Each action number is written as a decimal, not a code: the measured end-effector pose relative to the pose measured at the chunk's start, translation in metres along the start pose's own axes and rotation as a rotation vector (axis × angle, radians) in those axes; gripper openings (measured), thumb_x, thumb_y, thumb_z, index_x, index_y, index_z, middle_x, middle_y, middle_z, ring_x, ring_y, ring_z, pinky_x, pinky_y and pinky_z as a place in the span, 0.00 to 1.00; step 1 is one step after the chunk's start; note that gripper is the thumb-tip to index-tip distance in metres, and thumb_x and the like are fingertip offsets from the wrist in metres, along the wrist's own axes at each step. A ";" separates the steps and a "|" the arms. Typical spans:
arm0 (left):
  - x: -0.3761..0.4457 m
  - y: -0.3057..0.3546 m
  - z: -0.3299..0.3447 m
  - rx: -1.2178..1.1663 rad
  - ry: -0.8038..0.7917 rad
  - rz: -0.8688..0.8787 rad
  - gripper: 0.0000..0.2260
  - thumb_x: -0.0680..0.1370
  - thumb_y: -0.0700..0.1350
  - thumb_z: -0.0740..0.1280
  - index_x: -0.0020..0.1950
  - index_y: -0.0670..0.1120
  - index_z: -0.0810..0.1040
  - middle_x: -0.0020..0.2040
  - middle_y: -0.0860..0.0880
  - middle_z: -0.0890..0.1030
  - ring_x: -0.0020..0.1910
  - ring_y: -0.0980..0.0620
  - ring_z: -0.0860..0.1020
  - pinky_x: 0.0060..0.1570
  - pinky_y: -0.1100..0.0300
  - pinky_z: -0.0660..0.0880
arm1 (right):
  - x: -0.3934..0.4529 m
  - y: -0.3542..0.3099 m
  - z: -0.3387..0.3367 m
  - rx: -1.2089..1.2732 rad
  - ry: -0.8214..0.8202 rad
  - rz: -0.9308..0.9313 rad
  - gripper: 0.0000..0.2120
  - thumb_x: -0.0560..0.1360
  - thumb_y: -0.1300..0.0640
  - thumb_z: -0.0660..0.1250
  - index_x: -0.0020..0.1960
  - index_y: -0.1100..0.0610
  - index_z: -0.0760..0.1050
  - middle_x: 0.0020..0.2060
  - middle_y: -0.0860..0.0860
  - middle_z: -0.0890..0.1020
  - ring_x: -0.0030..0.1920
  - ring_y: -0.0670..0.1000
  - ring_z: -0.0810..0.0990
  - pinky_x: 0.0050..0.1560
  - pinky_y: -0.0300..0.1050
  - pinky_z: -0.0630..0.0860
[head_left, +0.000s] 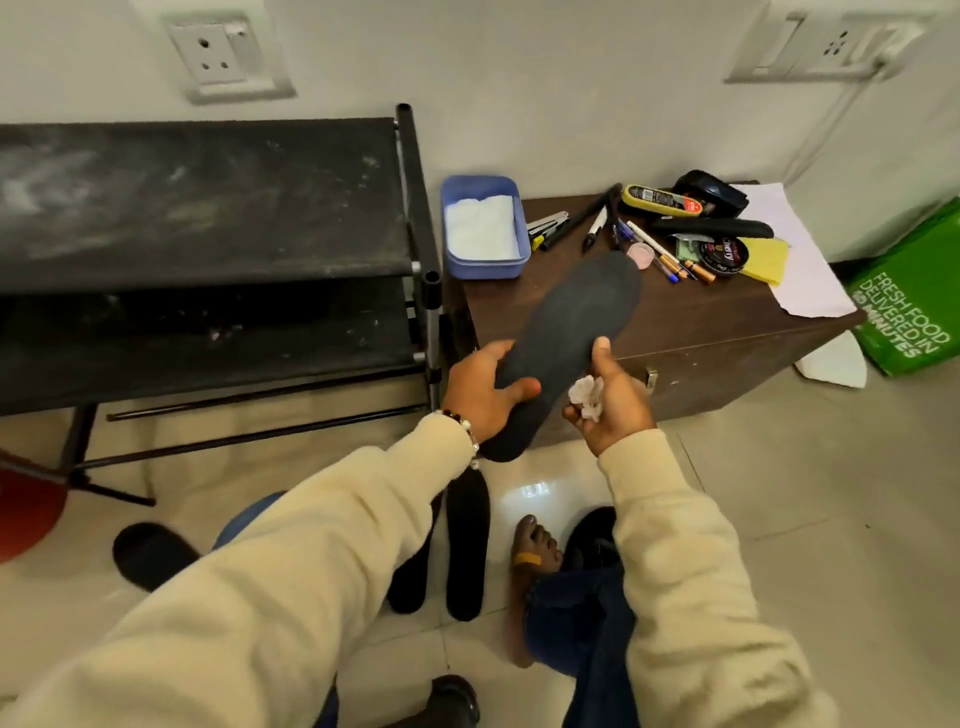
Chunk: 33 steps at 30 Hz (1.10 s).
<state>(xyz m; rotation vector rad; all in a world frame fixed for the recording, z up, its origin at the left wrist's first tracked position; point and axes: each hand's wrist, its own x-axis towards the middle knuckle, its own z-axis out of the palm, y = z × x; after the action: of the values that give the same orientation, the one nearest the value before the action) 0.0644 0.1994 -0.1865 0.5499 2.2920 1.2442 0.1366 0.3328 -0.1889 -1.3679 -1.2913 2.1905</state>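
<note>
Bottom centre of frame: a bare foot w/ a yellow plaster is resting on the pale tiled floor. Two flat black insoles are lying side by side just left of it, partly under the cream sleeve.

Frame centre: the left hand is gripping a long dark grey foam insole near its lower end, w/ thumb on top & fingers curling round the far edge. The right hand is clamping a crumpled white tissue wad in its curled fingers, thumb tip touching the insole's right edge. The insole is hanging in the air, tilted, w/ its upper end pointing to the upper right, over the front of the dark brown wooden worktop.

Further back on the worktop, a blue plastic tub holding white cloth is sitting at the left corner. Pens, a round black polish tin, a yellow cloth & a white paper sheet are lying to the right. A black fabric rack is standing at the left of the frame, against the wall.
</note>
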 end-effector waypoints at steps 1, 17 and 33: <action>-0.010 0.003 -0.009 -0.075 0.033 -0.015 0.18 0.76 0.43 0.70 0.66 0.44 0.76 0.57 0.46 0.81 0.57 0.49 0.77 0.55 0.65 0.70 | -0.010 0.001 0.005 -0.009 -0.036 -0.061 0.14 0.76 0.45 0.66 0.42 0.56 0.76 0.37 0.54 0.79 0.33 0.51 0.77 0.30 0.42 0.71; -0.176 -0.084 -0.221 -0.614 0.579 -0.179 0.06 0.80 0.41 0.64 0.51 0.51 0.80 0.47 0.52 0.83 0.49 0.53 0.81 0.43 0.58 0.78 | -0.166 0.055 0.209 -0.769 -0.899 -0.494 0.08 0.78 0.53 0.65 0.43 0.55 0.78 0.32 0.43 0.79 0.32 0.40 0.76 0.35 0.38 0.71; -0.232 -0.425 -0.235 -1.030 1.210 -0.891 0.09 0.81 0.36 0.61 0.59 0.38 0.77 0.52 0.42 0.80 0.49 0.45 0.76 0.47 0.53 0.77 | -0.098 0.368 0.373 -1.338 -1.458 0.173 0.21 0.76 0.62 0.67 0.69 0.60 0.69 0.54 0.56 0.80 0.45 0.51 0.81 0.48 0.46 0.80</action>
<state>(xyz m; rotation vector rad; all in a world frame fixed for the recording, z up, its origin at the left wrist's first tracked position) 0.0651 -0.2996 -0.3882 -1.7391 1.6356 2.1298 -0.0348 -0.1423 -0.3586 0.5099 -3.5389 2.2863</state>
